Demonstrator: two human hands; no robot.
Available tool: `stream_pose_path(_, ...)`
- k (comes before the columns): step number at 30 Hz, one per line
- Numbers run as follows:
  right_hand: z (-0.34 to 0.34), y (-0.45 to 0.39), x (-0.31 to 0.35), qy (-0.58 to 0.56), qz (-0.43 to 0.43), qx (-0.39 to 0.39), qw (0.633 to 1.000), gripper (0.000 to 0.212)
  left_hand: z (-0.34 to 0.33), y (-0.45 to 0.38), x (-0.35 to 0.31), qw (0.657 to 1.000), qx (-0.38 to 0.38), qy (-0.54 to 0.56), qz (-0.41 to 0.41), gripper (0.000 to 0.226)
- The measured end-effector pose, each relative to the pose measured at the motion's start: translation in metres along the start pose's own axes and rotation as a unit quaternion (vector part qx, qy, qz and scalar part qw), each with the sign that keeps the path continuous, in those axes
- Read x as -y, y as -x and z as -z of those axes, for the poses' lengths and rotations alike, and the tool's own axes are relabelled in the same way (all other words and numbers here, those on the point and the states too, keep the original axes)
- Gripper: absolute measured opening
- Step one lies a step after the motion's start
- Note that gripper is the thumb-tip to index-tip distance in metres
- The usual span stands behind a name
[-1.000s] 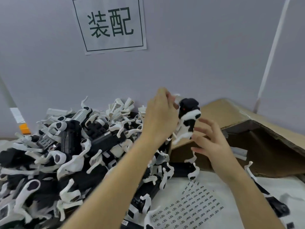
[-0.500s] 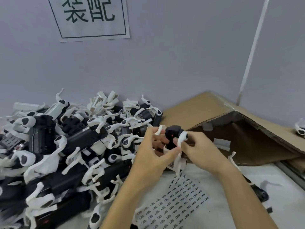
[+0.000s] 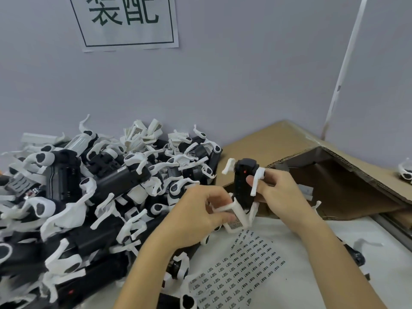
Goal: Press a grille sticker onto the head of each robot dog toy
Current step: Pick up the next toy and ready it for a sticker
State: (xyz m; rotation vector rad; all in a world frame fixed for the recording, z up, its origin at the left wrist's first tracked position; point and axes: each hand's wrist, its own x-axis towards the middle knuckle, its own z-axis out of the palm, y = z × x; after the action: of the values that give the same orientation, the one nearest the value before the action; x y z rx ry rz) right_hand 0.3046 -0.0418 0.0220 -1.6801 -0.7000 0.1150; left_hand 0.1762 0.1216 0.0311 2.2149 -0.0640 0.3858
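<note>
Toy dog (image 3: 243,186) held upright above the bench (image 3: 312,246), over the sticker sheet (image 3: 240,273). Left hand (image 3: 200,217) pinching its white head end at the bottom; right hand (image 3: 278,192) gripping the black body. Heap of dogs (image 3: 89,197) left.

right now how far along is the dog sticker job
Done: the toy held in both hands already shows a grille sticker on its lower end. In hand: the left hand pinches that end while the right hand grips the black body. Left: the sticker sheet is still mostly full, and a large heap of toys waits beside it; a few there show grilles, most I cannot tell.
</note>
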Motion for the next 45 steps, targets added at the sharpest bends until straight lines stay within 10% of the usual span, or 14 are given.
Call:
stream_pose_path(14,0.006,0.005,0.015,-0.033,0.102,-0.052,0.993,0.034,0.001,0.001,-0.001,0.979,0.117,-0.116,0.117,0.036)
stream_pose_path(16,0.0,0.006,0.019,-0.031,0.124,-0.038,0.991,0.042,-0.005,-0.005,-0.004,0.989,0.024,0.01,0.144,0.018)
stream_pose_path(22,-0.016,0.007,0.024,0.009,0.168,0.073,0.983,0.052,-0.011,-0.01,-0.007,0.86,0.004,0.428,0.277,0.082)
stream_pose_path(27,-0.024,0.011,0.029,0.067,0.17,0.147,0.972,0.059,-0.009,-0.01,-0.001,0.775,-0.083,0.576,0.249,0.041)
stream_pose_path(35,-0.031,0.023,0.055,0.277,0.114,0.06,0.952,0.027,-0.018,-0.014,-0.008,0.777,-0.12,0.588,0.19,0.039)
stream_pose_path(45,-0.059,0.038,0.065,0.389,-0.003,0.019,0.921,0.039,-0.025,-0.017,-0.008,0.806,-0.145,0.551,0.162,0.033)
